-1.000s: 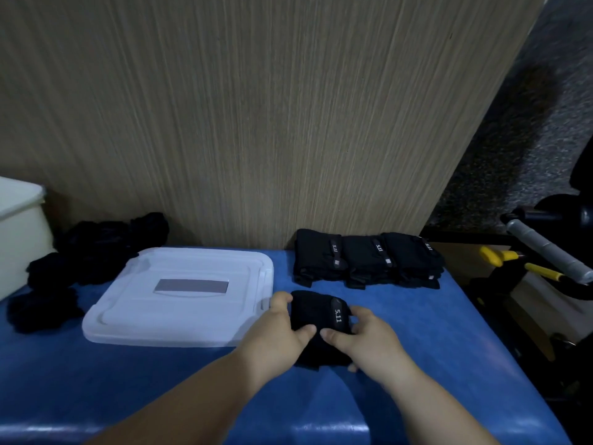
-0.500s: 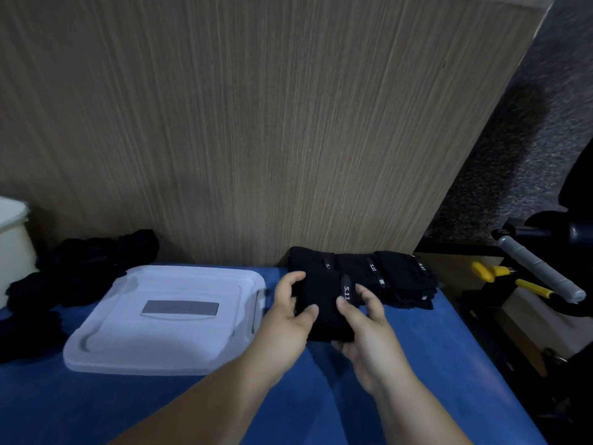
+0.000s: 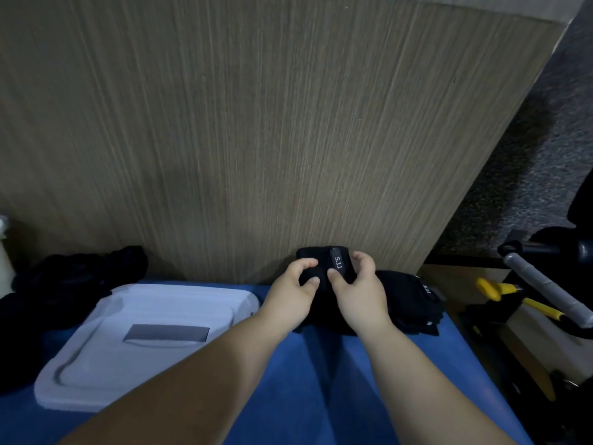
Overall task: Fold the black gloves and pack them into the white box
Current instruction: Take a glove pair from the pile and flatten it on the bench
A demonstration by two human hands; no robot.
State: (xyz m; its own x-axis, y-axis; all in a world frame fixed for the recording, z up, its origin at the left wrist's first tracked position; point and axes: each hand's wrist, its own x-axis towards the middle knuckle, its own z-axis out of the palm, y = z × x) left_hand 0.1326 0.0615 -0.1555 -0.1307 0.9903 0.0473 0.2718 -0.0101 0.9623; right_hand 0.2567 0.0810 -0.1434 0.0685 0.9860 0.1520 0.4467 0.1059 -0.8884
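Note:
A folded pair of black gloves (image 3: 324,263) with a grey "5.11" tab is held up at the back of the blue table, close to the wooden wall. My left hand (image 3: 293,295) grips its left side and my right hand (image 3: 359,290) grips its right side, thumbs on the front. Below and to the right lies a row of folded black gloves (image 3: 410,300), partly hidden by my hands. Unfolded black gloves (image 3: 73,281) are piled at the far left. The white lid (image 3: 96,358) of the box lies flat at the left.
The blue table (image 3: 321,380) ends at the right, where yellow-handled tools (image 3: 491,289) and a grey bar (image 3: 545,293) lie lower down. A wooden panel (image 3: 256,123) stands behind the table. A white container's edge (image 3: 4,252) shows at the far left.
Both hands have lifted the folded pair off the table and carried it back and up, over the row of folded gloves by the wall.

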